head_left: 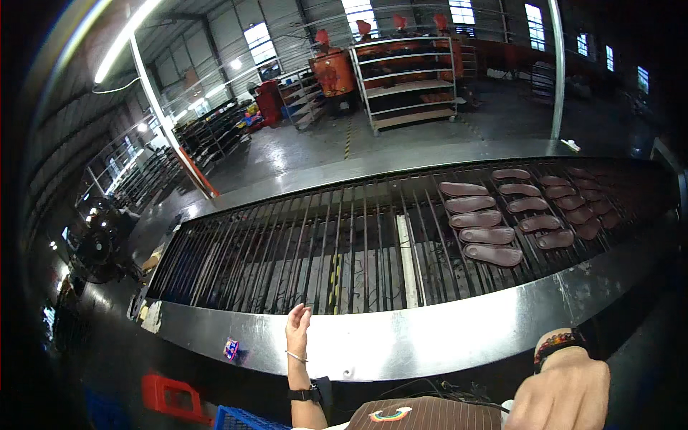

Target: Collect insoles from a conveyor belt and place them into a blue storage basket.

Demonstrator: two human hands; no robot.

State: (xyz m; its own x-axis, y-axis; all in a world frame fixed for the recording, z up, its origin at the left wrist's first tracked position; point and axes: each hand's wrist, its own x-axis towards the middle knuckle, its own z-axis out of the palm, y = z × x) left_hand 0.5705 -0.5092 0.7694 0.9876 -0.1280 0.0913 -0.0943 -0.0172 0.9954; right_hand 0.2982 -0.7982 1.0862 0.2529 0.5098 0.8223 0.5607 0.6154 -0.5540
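Observation:
My left hand (298, 331) is over the shiny metal edge (401, 344) of a roller conveyor, beside its nearest bars. Its fingers are loosely bent, and nothing shows in them. A thin bangle and a black watch sit on that wrist. At the lower right, close to my body, my right hand (560, 393) shows its back, with a beaded bracelet at the wrist. Its fingers are hidden, so what they hold, if anything, cannot be seen. Rows of brown shoe soles (486, 235) lie flat on the right part of the conveyor bars (287, 251), apart from both hands.
A small blue and pink packet (231, 349) lies on the metal edge at left. Below it are a red plastic crate (172, 398) and a blue basket (247, 418). Beyond the conveyor stand a wheeled rack (408, 89), orange machines (334, 73) and a post (557, 79).

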